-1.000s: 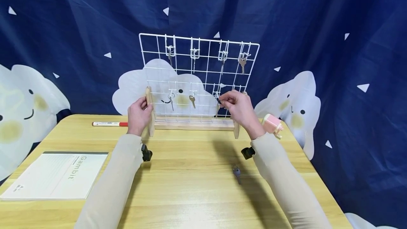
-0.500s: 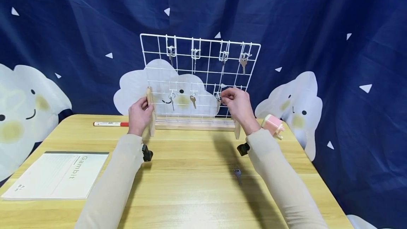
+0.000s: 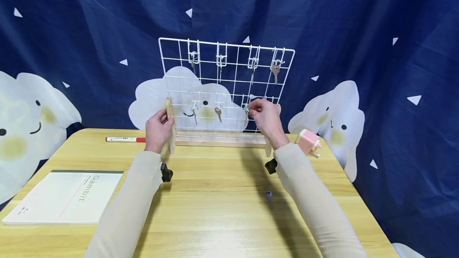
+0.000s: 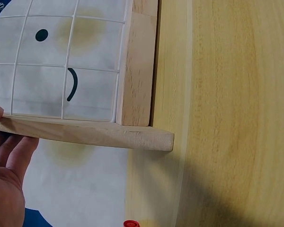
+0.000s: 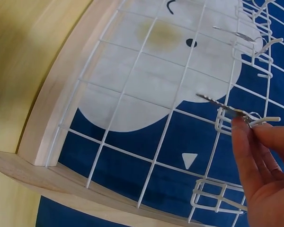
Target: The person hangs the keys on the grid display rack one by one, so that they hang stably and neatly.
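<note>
Key [image 5: 222, 105] hangs blade-down at a hook, pinched by right hand [image 3: 263, 116] fingers; left hand [image 3: 157, 128] grips the rack's post [image 3: 170, 124].

The wire rack [image 3: 226, 90] stands at the back of the bench [image 3: 215, 218], keys hanging on its hooks. A pen [image 3: 125, 139] lies to its left, a booklet [image 3: 64, 197] nearer and further left — a loose key [image 3: 268, 195] lies before the rack, to the right.
</note>
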`<state>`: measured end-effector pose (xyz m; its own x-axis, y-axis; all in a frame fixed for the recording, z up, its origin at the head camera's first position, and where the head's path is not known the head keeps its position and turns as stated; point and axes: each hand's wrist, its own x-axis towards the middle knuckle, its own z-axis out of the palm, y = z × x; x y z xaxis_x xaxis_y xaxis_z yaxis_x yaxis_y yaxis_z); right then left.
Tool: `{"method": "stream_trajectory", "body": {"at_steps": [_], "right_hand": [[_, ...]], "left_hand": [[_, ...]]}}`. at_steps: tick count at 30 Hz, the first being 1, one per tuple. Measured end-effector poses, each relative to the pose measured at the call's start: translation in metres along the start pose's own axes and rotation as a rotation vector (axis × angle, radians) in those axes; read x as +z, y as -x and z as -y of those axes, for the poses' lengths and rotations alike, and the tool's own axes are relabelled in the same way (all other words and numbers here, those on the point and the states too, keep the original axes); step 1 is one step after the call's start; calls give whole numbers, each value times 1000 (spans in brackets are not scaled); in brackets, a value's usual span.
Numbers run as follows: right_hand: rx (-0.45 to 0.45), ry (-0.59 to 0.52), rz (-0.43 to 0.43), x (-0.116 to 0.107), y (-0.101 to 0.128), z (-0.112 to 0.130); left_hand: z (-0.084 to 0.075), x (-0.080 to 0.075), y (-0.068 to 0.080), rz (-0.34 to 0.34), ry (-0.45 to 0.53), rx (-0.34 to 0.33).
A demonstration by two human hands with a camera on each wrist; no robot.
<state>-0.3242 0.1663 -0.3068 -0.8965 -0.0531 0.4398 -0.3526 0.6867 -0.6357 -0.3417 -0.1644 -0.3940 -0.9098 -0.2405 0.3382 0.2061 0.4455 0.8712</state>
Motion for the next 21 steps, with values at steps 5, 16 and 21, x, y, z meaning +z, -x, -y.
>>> {"method": "stream_trajectory", "body": {"at_steps": [5, 16, 21], "right_hand": [[0, -9, -6, -3, 1, 0], [-116, -42, -179, -12, 29, 4], [-86, -128, -127, -23, 47, 4]], "left_hand": [[-1, 1, 0, 8, 9, -4], [2, -1, 0, -4, -10, -4], [1, -1, -1, 6, -13, -5]]}}
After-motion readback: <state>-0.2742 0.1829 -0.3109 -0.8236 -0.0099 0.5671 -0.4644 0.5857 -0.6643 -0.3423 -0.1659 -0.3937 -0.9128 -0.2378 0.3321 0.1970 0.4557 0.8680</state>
